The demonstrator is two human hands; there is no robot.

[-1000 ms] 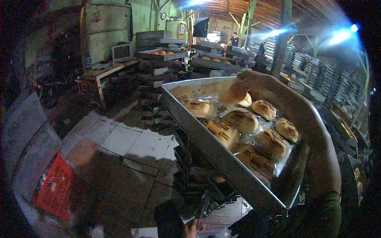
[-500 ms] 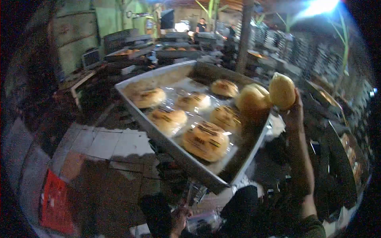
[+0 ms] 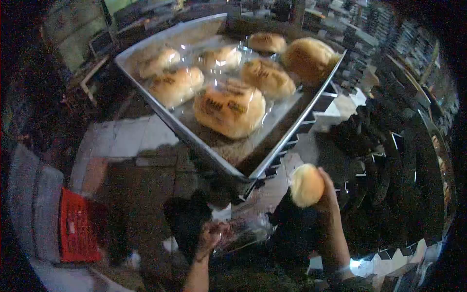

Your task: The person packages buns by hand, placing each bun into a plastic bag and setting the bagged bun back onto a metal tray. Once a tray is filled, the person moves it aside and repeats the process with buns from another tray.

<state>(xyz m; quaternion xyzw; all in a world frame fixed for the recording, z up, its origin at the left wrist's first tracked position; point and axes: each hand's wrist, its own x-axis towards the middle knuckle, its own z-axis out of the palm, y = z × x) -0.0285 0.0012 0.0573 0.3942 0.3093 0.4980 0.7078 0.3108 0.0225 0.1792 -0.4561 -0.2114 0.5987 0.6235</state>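
My right hand (image 3: 329,192) is closed around a plain bread bun (image 3: 306,185), below the near right side of a metal tray (image 3: 192,141). Lower and to the left, my left hand (image 3: 214,235) grips a clear plastic bag (image 3: 250,228), which looks limp and shiny. In the tray lie several buns in printed clear wrappers, the nearest wrapped bun (image 3: 229,108) being close to the front corner. At the tray's right side sits a bare bread (image 3: 311,58) with no print showing.
A red plastic crate (image 3: 78,226) stands on the floor at left, near pale floor tiles (image 3: 131,136). Stacked trays (image 3: 296,129) seem to lie beneath the top tray. More racks and trays, dim and blurred, line the right side and back.
My right hand has brought the bun from above the tray's right edge down and left, towards my left hand. The view has tilted downward, and the left hand with the bag shows more clearly.
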